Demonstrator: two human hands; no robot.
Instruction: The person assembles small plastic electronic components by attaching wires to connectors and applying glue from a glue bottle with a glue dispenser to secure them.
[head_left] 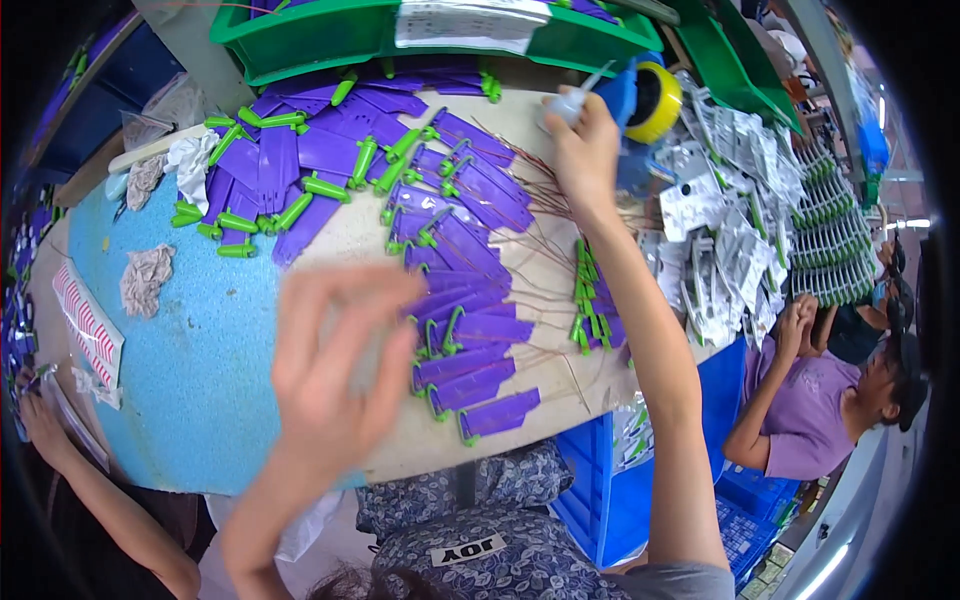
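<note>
My right hand is closed around a small white squeeze bottle with a thin nozzle, beside a blue container at the back of the table. My left hand, blurred by motion, is over the table's front half with its fingers apart and nothing visible in them. Just right of it lies a fanned row of flat purple parts with green ends and thin copper-coloured wires. Behind is a loose heap of similar purple parts with green tube-like ends. Several small green pieces lie near my right forearm.
A green bin spans the back. A yellow tape roll and a pile of silvery-white parts are at the right. Crumpled cloth lies on a blue mat. A co-worker's hand is at far left; other people sit right.
</note>
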